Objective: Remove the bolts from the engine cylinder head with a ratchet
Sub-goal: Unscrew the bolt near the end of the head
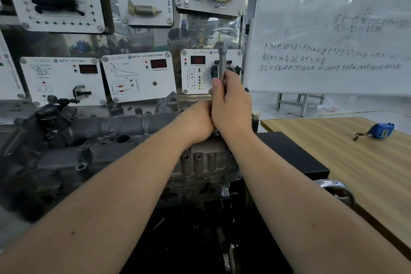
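- The right hand (231,104) is wrapped around a metal ratchet (222,60), fingers closed on the shaft, thumb lying up along it.
- The ratchet stands nearly upright; only its upper length shows above the fist, and its lower end and whatever it sits on are hidden behind the two hands.
- The left hand (195,122) presses against the right one from the left side. Its fingers are tucked behind the right hand, so I cannot tell whether they are curled around anything.
- The engine cylinder head (111,140) lies across the left and middle of the scene, dark grey, with round ports on its top face; the hands sit over its right end.
- No bolt can be made out under the hands; small loose parts (124,110) lie along the far edge of the engine, too small to identify.
- A wooden table (355,162) stands at right, with a blue tape measure (381,131) near its far edge.
- A whiteboard (329,29) with handwriting fills the far right; its top and right edges are cut off.
- Display panels (138,73) line the far wall, their print too blurred to read.
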Demonstrator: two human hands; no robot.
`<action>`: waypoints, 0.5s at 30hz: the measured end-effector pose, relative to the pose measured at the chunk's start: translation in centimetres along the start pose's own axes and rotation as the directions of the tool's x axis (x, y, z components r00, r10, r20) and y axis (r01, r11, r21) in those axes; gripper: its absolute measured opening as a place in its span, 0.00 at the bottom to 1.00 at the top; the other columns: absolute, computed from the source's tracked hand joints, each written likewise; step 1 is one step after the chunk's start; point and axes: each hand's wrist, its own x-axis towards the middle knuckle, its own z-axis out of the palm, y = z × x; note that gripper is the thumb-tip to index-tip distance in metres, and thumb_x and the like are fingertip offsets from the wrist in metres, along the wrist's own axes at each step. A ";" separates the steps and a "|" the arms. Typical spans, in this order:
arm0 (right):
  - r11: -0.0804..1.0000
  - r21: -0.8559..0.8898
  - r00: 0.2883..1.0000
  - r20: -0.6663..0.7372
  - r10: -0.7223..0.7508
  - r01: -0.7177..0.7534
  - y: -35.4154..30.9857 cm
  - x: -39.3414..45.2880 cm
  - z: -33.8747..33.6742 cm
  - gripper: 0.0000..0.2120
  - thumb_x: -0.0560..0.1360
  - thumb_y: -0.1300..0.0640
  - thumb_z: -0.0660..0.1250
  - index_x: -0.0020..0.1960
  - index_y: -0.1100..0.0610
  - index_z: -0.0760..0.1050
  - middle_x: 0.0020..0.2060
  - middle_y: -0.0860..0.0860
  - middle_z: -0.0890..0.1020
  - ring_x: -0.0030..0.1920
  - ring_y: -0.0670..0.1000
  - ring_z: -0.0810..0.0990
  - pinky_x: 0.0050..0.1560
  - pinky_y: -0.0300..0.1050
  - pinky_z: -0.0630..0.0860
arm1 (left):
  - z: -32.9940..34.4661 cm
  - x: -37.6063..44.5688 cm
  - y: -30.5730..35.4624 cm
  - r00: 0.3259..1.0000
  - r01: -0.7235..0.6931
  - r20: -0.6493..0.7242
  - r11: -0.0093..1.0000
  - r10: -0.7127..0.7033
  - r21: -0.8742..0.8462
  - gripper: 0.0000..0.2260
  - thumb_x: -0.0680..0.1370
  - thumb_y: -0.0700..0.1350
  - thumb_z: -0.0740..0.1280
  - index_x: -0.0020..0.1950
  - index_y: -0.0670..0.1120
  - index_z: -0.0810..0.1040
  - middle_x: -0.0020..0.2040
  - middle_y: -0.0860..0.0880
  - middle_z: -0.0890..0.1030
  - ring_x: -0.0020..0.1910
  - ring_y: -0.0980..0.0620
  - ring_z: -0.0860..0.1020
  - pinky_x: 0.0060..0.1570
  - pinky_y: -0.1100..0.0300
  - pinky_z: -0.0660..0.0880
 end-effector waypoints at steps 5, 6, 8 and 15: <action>0.995 0.075 0.997 0.044 0.058 -0.061 -0.1 0.0 0.1 0.21 0.85 0.49 0.54 0.76 0.52 0.64 0.54 0.50 0.84 0.51 0.45 0.81 0.49 0.40 0.74 | -0.1 -0.2 -0.1 1.000 -0.028 -0.013 0.998 0.028 -0.059 0.17 0.79 0.35 0.60 0.42 0.58 0.71 0.37 0.56 0.77 0.32 0.61 0.76 0.28 0.75 0.68; 0.994 0.092 0.997 0.051 0.060 -0.064 0.0 0.0 0.2 0.23 0.85 0.49 0.54 0.78 0.52 0.60 0.54 0.48 0.84 0.50 0.40 0.80 0.48 0.34 0.72 | -0.1 -0.2 -0.1 0.999 -0.034 -0.015 0.999 0.034 -0.035 0.15 0.79 0.35 0.61 0.44 0.57 0.72 0.37 0.57 0.76 0.32 0.60 0.75 0.29 0.75 0.68; 0.995 0.099 0.999 0.043 0.031 -0.035 0.3 0.0 0.3 0.22 0.84 0.49 0.56 0.76 0.53 0.63 0.45 0.39 0.80 0.45 0.28 0.76 0.42 0.24 0.69 | -0.1 0.0 -0.1 0.999 -0.034 -0.021 0.999 0.034 0.017 0.12 0.80 0.35 0.61 0.49 0.53 0.73 0.37 0.58 0.75 0.35 0.60 0.73 0.29 0.70 0.69; 0.999 -0.030 0.998 -0.049 -0.041 0.040 0.2 0.2 0.1 0.13 0.83 0.53 0.60 0.40 0.46 0.67 0.32 0.41 0.71 0.36 0.36 0.70 0.37 0.30 0.64 | 0.0 0.0 -0.2 1.000 -0.004 -0.026 0.998 0.002 -0.059 0.17 0.78 0.37 0.61 0.41 0.59 0.71 0.35 0.56 0.78 0.34 0.59 0.76 0.30 0.66 0.67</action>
